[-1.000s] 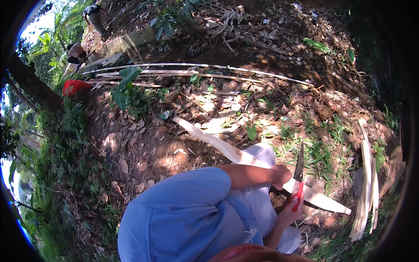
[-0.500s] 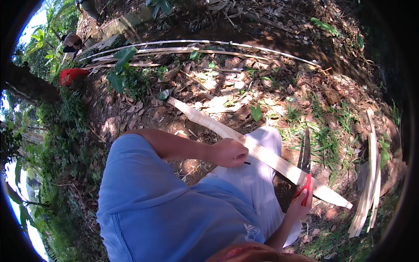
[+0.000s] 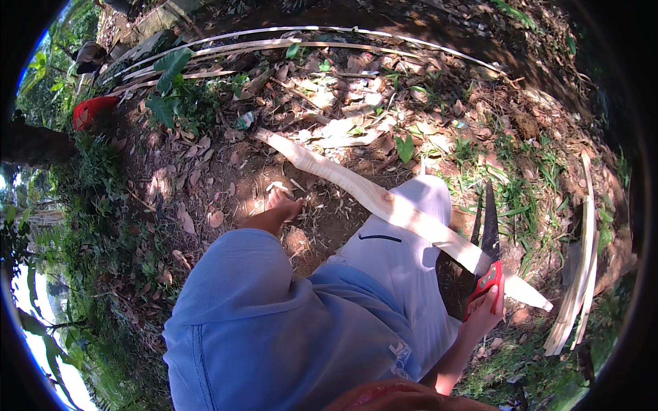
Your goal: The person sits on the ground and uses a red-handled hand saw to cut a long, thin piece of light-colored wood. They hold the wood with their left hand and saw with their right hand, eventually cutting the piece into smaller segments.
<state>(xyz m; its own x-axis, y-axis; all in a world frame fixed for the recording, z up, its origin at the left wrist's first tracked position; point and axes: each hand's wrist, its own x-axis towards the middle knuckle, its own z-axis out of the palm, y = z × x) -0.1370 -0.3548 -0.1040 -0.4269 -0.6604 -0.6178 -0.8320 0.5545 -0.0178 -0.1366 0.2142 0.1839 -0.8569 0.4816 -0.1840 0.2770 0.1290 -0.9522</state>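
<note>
A long, pale, shaped wooden board (image 3: 349, 181) lies slanting across my raised knee, its narrow ends reaching far left and near right. My right hand (image 3: 485, 309) is wrapped round the red handle of a hand saw (image 3: 491, 229); the dark blade points up and away, past the board's right part. My left hand (image 3: 282, 207) is down by the bare soil beside my other knee, fingers apart, with nothing visible in it. A thin black stick-like thing (image 3: 379, 238) rests on my light trouser leg, just below the board.
Long split strips (image 3: 308, 44) lie across the ground at the back. More pale strips (image 3: 582, 260) are stacked at the right. A red object (image 3: 94, 111) sits far left beside a dark trunk (image 3: 38, 144). Leaves, wood chips and green plants (image 3: 168, 89) cover much of the ground.
My left hand has left the board and moved left, down towards the soil; the thin black thing now lies on my trouser leg. My right hand still holds the saw. The view has shifted slightly.
</note>
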